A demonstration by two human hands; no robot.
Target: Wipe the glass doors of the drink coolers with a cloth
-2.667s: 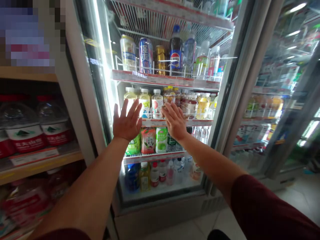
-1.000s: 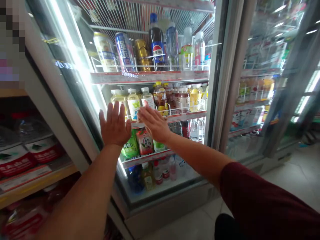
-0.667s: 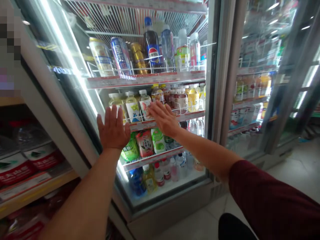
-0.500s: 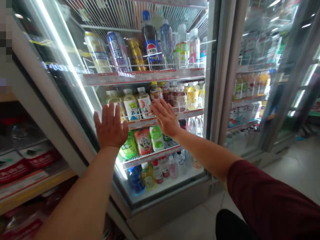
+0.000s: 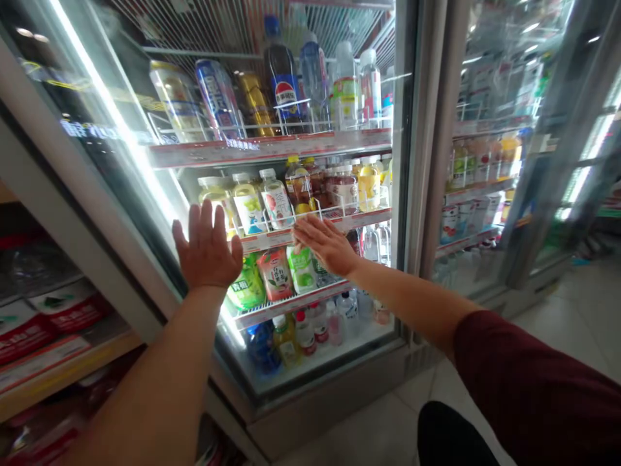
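Note:
My left hand point(image 5: 207, 249) is raised with its fingers spread, in front of the left part of a lit drinks fridge. It holds nothing. My right hand point(image 5: 327, 244) is stretched out flat with its fingers close together, pointing left, and is also without anything in it. Both are in front of the fridge's glass door point(image 5: 310, 370); I cannot tell whether either palm touches it. Behind my right fingers stand a green-and-white drink bottle point(image 5: 301, 268) and a red one point(image 5: 275, 274). Several white-capped bottles point(image 5: 248, 206) show between the hands.
Cans and a cola bottle point(image 5: 285, 84) fill the upper shelf. A metal door frame point(image 5: 431, 129) separates this fridge from a second one point(image 5: 478, 168) on the right. At the left, a shelf point(image 5: 72, 362) carries red-and-white packs. The tiled floor point(image 5: 378, 427) lies below.
My right hand has moved down and tilted flatter, uncovering the bottles above it. The left hand has shifted slightly left. The fridge also sits slightly further left in view.

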